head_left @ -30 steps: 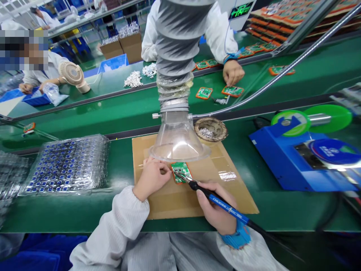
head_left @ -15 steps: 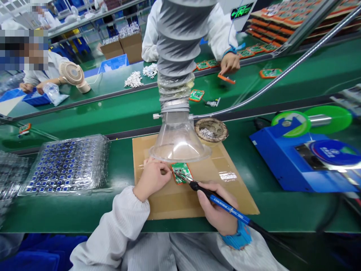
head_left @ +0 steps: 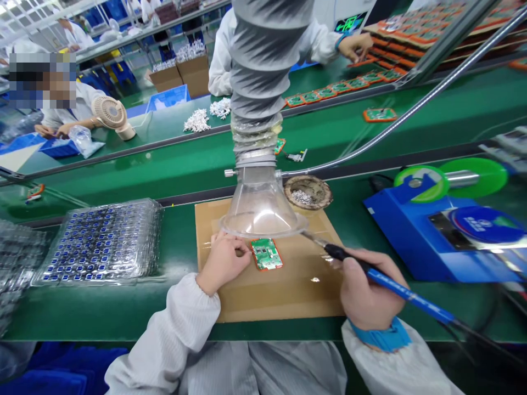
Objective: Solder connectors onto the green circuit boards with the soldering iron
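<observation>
A green circuit board with an orange rim (head_left: 267,254) lies on the brown cardboard sheet (head_left: 280,299). At the board's left edge is my left hand (head_left: 225,259), thumb and forefinger pinched together; what they hold, if anything, is too small to tell. My right hand (head_left: 370,288) grips a blue and black soldering iron (head_left: 405,293), its metal tip pointing up and left, off to the right of the board. Above the board hangs a clear fume hood (head_left: 265,206) on a grey hose (head_left: 269,71).
A rough bowl (head_left: 308,192) of small metallic bits stands behind the cardboard. Stacked clear trays (head_left: 102,241) are on the left, a blue solder-reel machine (head_left: 411,236) on the right. Across the green belt (head_left: 173,162), a person's hand (head_left: 356,46) is near a row of boards.
My right hand has drawn the iron away from the board, to the right. My left hand stays at the board. The person's hand across the belt has moved up and right.
</observation>
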### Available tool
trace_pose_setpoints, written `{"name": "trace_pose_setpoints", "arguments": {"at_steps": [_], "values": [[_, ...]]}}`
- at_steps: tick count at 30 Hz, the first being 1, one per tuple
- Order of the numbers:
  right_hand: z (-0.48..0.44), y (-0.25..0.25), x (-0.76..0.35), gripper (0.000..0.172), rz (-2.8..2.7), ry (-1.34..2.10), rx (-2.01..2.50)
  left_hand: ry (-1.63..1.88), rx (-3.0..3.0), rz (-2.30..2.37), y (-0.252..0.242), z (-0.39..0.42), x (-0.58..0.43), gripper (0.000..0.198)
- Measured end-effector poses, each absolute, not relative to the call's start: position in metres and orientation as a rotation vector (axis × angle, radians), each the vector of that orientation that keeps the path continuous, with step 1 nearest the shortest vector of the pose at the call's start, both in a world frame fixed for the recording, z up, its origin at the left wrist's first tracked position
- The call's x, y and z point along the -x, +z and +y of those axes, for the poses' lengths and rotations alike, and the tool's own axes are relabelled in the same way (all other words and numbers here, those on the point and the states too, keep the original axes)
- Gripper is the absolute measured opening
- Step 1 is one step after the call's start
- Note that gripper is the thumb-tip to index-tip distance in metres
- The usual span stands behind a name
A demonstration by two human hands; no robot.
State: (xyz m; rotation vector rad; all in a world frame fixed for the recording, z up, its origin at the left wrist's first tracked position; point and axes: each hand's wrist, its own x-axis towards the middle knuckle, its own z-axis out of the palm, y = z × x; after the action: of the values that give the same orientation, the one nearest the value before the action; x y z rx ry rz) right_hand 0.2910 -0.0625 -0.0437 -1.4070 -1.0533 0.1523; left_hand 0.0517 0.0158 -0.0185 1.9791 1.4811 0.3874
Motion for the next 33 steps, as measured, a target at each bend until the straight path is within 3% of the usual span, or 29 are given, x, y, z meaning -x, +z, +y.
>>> {"name": "trace_pose_setpoints", "arguments": {"at_steps": [5, 10, 17, 33], "values": [[-0.063, -0.043, -0.294, 0.021, -1.05, 0.108, 1.358, 0.389, -1.975, 1.491, -0.018, 0.015, -0.052, 0.017], [-0.09, -0.052, -0.268, 0.007, -1.242, 0.271, 1.34, 0.399, -1.973, 1.492, -0.017, 0.015, -0.052, 0.017], [-0.087, -0.043, -0.246, 0.007, -1.488, 0.386, 1.299, 0.415, -2.0, 1.487, -0.019, 0.015, -0.053, 0.017], [-0.082, -0.052, -0.275, 0.008, -1.125, 0.257, 1.411, 0.448, -1.976, 1.48, -0.02, 0.014, -0.052, 0.016]]}}
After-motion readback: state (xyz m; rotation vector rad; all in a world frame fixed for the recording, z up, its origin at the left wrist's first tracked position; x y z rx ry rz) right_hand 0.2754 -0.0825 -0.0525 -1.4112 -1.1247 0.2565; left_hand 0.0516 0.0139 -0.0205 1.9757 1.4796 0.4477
